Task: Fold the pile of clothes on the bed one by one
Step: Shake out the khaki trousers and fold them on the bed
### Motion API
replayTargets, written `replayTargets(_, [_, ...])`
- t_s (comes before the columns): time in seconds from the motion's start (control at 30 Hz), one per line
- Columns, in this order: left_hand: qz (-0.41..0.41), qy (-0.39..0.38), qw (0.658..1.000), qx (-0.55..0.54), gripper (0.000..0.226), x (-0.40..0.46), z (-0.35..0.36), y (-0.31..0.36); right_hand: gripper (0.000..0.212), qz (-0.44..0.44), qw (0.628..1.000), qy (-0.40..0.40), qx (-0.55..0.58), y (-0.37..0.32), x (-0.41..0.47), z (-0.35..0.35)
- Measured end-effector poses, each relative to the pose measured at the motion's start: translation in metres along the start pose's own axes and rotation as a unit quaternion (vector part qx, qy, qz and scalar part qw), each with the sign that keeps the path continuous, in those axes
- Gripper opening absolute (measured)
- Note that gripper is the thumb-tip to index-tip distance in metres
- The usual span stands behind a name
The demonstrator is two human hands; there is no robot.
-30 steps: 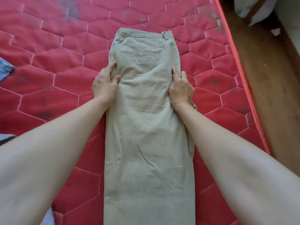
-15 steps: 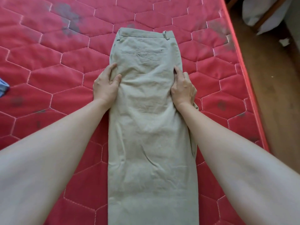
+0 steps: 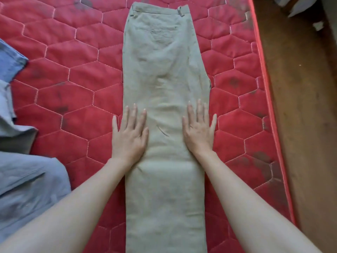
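Observation:
Beige trousers [image 3: 165, 73] lie flat on the red quilted mattress [image 3: 73, 99], folded lengthwise leg on leg, with the waistband at the far end and the legs running toward me. My left hand [image 3: 129, 133] lies flat with straight fingers on the trousers' left edge, partly on the mattress. My right hand [image 3: 199, 131] presses flat on the right edge at the same height. Neither hand holds anything.
Blue and grey garments [image 3: 23, 183] are heaped at the left edge of the mattress. The mattress's right edge [image 3: 268, 99] borders a brown wooden floor [image 3: 306, 115]. White cloth [image 3: 299, 6] shows at the top right corner.
Both hands have slid down the trousers toward me, from near the seat to the thigh area, and their fingers have flattened out. The view has tilted, bringing the blue garments in.

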State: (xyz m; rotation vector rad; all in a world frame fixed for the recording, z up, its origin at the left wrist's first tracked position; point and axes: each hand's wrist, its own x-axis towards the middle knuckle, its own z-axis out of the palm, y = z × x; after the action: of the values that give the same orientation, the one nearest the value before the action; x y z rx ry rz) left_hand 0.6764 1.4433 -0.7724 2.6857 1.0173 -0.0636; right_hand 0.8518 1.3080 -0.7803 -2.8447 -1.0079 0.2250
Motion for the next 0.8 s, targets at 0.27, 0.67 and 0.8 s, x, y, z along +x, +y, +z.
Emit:
replayTargets(0.27, [-0.071,-0.016,0.996,0.047,0.058,-0.092,-0.002,0.013,0.052,0.113,0.991,-0.015,0.069,0.030,-0.108,-0.020])
replayTargets(0.67, [0.015,-0.019,1.000,-0.002,0.058,-0.279,0.047,0.034,0.056,-0.030,0.999,-0.018,-0.003,0.020,-0.284,0.026])
replayTargets(0.8, [-0.012,-0.045,0.999,-0.025,0.059,-0.377,0.053,0.023,0.056,0.051,0.998,-0.026,0.002,0.059,-0.380,0.021])
